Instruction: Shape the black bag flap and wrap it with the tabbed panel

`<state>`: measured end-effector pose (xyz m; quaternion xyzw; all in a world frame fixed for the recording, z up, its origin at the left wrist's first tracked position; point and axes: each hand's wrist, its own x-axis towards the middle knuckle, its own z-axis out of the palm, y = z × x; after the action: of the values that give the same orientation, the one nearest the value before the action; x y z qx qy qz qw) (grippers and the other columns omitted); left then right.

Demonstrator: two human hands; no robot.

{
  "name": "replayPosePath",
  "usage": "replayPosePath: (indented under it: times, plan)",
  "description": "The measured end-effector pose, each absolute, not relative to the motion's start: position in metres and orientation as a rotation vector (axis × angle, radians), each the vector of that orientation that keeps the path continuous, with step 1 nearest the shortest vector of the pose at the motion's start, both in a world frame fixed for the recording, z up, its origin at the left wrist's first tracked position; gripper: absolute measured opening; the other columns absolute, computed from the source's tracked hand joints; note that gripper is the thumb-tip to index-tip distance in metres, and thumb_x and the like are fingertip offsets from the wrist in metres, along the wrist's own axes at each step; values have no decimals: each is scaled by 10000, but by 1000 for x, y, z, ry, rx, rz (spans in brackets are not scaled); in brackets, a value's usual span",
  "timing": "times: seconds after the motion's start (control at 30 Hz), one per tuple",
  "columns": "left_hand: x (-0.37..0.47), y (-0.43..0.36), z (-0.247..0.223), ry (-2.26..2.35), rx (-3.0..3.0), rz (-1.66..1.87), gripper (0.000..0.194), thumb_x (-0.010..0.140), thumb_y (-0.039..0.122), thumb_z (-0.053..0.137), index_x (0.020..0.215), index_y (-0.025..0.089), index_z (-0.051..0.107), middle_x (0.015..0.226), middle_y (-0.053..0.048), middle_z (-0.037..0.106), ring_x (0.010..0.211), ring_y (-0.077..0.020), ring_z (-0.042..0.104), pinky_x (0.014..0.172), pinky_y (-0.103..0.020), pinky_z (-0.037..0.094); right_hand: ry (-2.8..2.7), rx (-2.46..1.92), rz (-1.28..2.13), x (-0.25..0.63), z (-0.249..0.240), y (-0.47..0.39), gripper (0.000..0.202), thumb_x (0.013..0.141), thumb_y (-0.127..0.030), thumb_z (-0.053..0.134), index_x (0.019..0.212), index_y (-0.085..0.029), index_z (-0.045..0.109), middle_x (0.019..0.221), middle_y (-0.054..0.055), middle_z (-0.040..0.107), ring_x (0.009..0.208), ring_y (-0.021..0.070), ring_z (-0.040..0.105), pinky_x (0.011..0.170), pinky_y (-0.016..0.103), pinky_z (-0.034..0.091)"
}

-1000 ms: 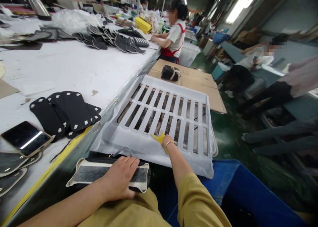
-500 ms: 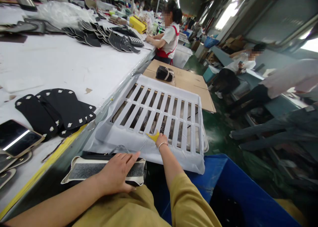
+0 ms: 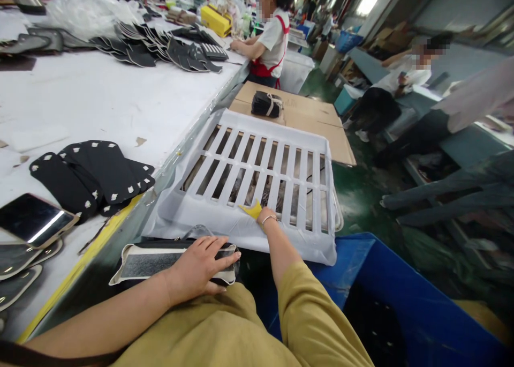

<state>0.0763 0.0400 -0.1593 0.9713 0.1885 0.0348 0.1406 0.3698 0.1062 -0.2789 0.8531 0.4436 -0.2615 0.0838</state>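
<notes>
while right hand (image 3: 265, 215) grips yellow piece (image 3: 250, 209) at slatted rack (image 3: 219, 217), steady grey strip (image 3: 148, 263) in front of rack with spread left hand (image 3: 201, 268).

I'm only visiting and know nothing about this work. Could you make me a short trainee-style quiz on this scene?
1. Which of the camera wearer's hands holds the yellow tool?
A) left
B) right
C) neither

2. True or false: the wearer's left hand rests on a dark, pale-edged piece.

3. Fill in: the tied black bundle sits on a brown sheet of ____.

Key: 1. B, the right hand. 2. True. 3. Cardboard.
</notes>
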Motion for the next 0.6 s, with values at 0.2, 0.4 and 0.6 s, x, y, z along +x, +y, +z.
replayPosePath:
  times: [0.2, 0.4, 0.6]
  plan:
    - [79, 33, -157, 615, 2812, 132, 727, 671, 461, 704, 1330, 335, 423, 1274, -158, 433, 1127, -322, 448, 951, -477, 354, 1263, 2552, -877, 375, -278, 109, 425, 705, -249, 678, 1069, -52, 578, 1137, 222, 593, 1070, 315, 556, 868, 401, 447]
    - [81, 29, -157, 625, 2817, 156, 673, 701, 397, 672, 1324, 335, 427, 1256, -153, 431, 1102, -315, 452, 936, -475, 358, 1347, 2630, -940, 375, -274, 99, 412, 729, -203, 635, 1085, -25, 529, 1132, 234, 582, 1082, 320, 552, 856, 364, 437]
    - [79, 26, -160, 646, 2792, 239, 658, 681, 396, 684, 1296, 341, 458, 1268, -138, 438, 1097, -311, 460, 934, -476, 363, 1636, 2673, -1136, 351, -260, 80, 197, 691, -65, 590, 872, -137, 560, 984, 129, 647, 987, 254, 595, 813, 341, 463]
